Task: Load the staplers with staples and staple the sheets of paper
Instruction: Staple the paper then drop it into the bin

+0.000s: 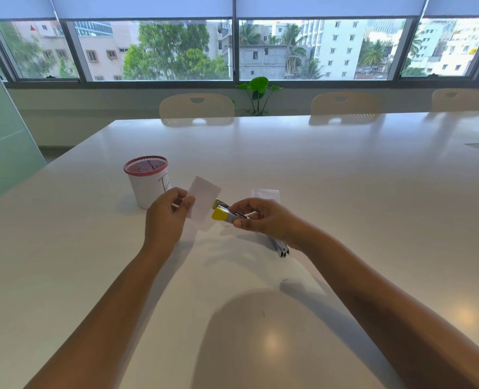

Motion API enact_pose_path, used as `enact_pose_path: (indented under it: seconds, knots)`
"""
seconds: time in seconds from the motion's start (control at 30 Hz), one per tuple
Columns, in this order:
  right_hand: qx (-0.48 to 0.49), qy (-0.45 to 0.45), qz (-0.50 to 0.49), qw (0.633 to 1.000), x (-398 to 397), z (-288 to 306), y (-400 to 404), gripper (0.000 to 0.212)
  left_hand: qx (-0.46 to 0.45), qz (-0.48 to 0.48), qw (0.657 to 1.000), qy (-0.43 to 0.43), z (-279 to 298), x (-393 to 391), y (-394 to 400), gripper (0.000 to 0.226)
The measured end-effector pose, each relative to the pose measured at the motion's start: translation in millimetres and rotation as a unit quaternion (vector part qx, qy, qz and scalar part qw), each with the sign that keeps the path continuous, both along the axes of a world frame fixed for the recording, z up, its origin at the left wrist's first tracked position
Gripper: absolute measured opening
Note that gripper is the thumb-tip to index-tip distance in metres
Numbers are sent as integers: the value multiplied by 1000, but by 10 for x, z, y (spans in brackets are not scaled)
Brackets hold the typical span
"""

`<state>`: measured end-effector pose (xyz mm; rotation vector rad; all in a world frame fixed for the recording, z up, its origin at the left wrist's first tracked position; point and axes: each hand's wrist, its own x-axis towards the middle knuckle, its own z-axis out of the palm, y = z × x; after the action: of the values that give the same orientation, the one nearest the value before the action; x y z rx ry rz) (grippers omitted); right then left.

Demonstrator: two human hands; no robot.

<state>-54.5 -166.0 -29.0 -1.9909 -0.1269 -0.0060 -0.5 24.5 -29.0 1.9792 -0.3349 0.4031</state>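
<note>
A white table is carrying everything. Toward its left edge a red-rimmed cup is standing upright. The left hand is pinching a small paper above the table. The right hand is gripping a stapler (yellow tip), lying roughly level, pointing left at the paper's right edge. Another stapler is lying under the right wrist.

second stapler half hidden under right wrist

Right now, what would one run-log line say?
left hand: holds paper slip | right hand: grips yellow stapler at slip's edge | not yet stapled
</note>
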Motion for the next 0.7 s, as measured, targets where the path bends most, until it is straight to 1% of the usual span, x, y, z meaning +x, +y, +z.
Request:
enact_pose_path:
  seconds: [0.13, 0.3, 0.47, 0.53, 0.63, 0.7]
  knots:
    - [1, -10, -7, 1000, 0, 4, 28, 20, 41, -41, 998, -1, -68, -29, -66, 10]
    - [24, -15, -12, 1000, -1, 2, 39, 22, 50, -58, 997, 0, -85, -30, -68, 11]
    - [89, 5, -25, 996, 8, -14, 46, 37, 55, -76, 996, -8, -84, -29, -65, 10]
    - [91, 19, -27, 995, 10, -13, 39, 44, 59, -88, 994, -11, -83, -37, -70, 10]
    - [55, 21, -32, 998, 4, -2, 48, 33, 34, -92, 995, -14, -87, -44, -79, 8]
    - [58, 26, -36, 997, -2, 9, 67, 33, -3, -88, 996, -13, -69, -45, -75, 4]
